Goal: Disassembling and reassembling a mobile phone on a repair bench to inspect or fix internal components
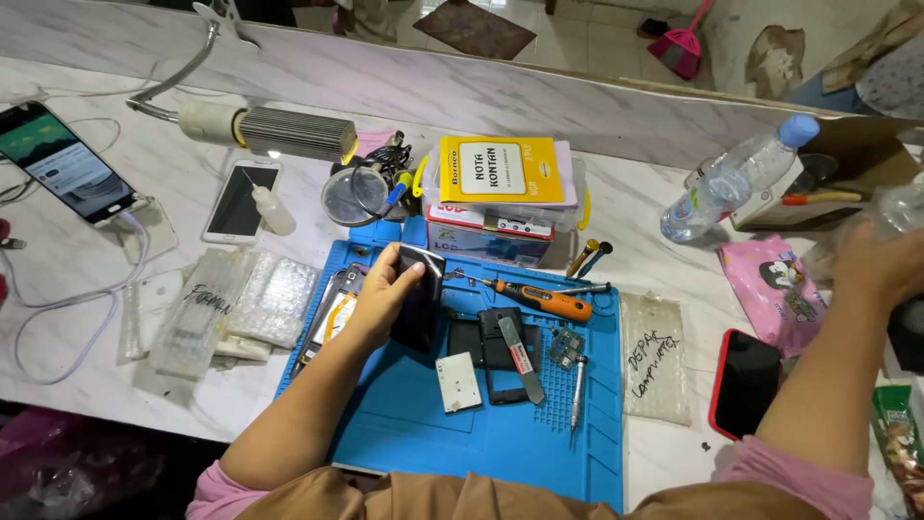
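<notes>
My left hand [385, 294] grips a black phone [422, 300] by its top end and holds it tilted over the upper left of a blue work mat [481, 433]. Beneath it, on the mat's left edge, lies an opened phone frame [332, 313]. My right hand [881, 260] is raised far to the right, beside some clear plastic [905, 207]; its fingers are turned away, so their grip is hidden. An orange electric screwdriver [541, 301], black phone parts [486, 347], a flat metal pry tool [521, 358] and a small white plate [458, 381] lie on the mat.
Bubble-wrap bags lie left [241, 303] and right [654, 356] of the mat. A red-cased phone [746, 383], pink packet [775, 289] and water bottle [731, 183] are at right. A yellow booklet on a clear box [496, 171], a lamp [289, 133], a white phone [239, 200] and a lit phone [63, 164] sit behind.
</notes>
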